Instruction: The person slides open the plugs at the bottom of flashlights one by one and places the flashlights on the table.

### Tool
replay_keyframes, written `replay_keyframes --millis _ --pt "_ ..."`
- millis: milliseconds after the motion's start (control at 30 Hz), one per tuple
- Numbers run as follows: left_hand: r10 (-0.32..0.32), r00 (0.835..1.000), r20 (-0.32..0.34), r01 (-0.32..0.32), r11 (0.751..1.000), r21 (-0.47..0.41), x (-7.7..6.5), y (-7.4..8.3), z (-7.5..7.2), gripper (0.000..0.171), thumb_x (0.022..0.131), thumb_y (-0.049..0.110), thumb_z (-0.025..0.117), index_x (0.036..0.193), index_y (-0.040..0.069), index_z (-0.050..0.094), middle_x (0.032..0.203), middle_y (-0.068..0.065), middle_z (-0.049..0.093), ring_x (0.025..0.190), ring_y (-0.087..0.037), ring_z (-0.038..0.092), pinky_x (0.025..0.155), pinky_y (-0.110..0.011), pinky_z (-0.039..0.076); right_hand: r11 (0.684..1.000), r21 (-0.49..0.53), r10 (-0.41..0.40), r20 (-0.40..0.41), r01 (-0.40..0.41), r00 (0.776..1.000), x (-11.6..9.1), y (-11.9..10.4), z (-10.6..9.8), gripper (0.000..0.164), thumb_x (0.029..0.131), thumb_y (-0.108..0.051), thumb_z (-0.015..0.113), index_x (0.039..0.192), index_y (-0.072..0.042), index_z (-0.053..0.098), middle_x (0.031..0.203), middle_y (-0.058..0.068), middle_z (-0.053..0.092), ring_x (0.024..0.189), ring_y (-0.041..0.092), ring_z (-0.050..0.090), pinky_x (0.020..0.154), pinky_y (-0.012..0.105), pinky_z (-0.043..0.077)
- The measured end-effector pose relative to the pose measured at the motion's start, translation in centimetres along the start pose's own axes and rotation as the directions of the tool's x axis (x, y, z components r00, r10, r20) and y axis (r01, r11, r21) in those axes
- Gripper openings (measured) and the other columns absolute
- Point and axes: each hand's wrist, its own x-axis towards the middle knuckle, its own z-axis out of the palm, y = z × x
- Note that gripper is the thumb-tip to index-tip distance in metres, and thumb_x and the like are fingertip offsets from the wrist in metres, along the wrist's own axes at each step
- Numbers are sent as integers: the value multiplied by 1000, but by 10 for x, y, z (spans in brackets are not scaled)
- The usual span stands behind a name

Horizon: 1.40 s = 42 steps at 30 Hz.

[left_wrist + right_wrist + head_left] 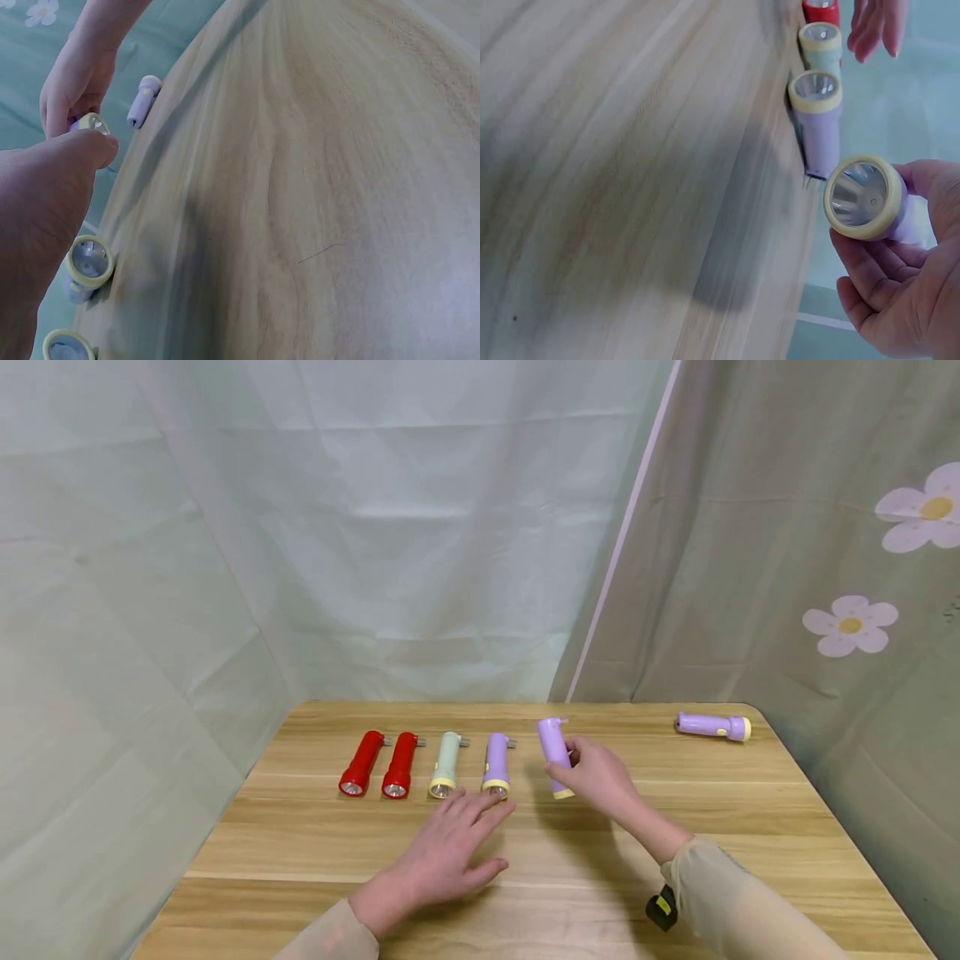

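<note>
My right hand (597, 777) pinches a purple flashlight (553, 747) with a cream rim between thumb and fingers. Its plug prongs stick out at the top end, and in the right wrist view its lens (862, 196) faces the camera above the table. My left hand (450, 847) is spread with straight fingers, its fingertips close to the lens end of another purple flashlight (497, 762). Left of that one lie a pale green flashlight (446, 762) and two red flashlights, the nearer red one (401, 764) and the outer red one (363, 762), all with lenses toward me.
One more purple flashlight (712, 727) lies sideways near the back right corner of the wooden table (247, 860). Light curtains (420, 527) hang behind and beside the table. A black strap piece (662, 908) hangs under my right sleeve.
</note>
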Motion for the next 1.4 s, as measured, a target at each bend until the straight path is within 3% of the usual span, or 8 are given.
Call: replay_keyframes --millis 200,500,767,1200,1400 --pt "-37 999 -5 37 999 12 2 6 4 77 94 50 68 157 18 40 152 -9 48 138 -30 46 116 -57 29 998 -29 64 32 -63 997 10 2 8 41 86 -36 79 108 -4 67 88 3 69 73 16 61 61 34 49" --pt "-98 995 36 98 995 -17 3 16 10 70 95 48 67 154 17 45 148 -7 52 133 -25 49 108 -50 42 988 -64 148 77 -143 986 22 8 22 40 86 -35 79 106 -2 67 84 4 67 71 20 60 60 34 47" --pt "-85 995 54 87 996 -31 2 18 14 66 96 45 68 152 18 48 147 -6 52 134 -25 49 111 -48 40 981 -105 170 84 -161 982 29 7 28 35 82 -32 79 98 -4 64 80 5 64 69 22 59 60 36 47" --pt "-94 992 81 98 994 -45 0 19 14 67 96 45 68 153 20 46 148 -4 52 134 -23 48 112 -48 39 976 -92 205 103 -196 973 33 3 33 38 82 -28 78 104 -1 63 87 8 65 73 24 61 64 37 50" --pt "-102 990 94 108 993 -56 0 19 14 67 96 45 68 154 21 45 149 -3 52 135 -23 48 113 -48 38 969 -137 224 118 -207 968 37 2 34 37 84 -30 78 102 -1 64 84 8 64 72 24 61 64 37 50"
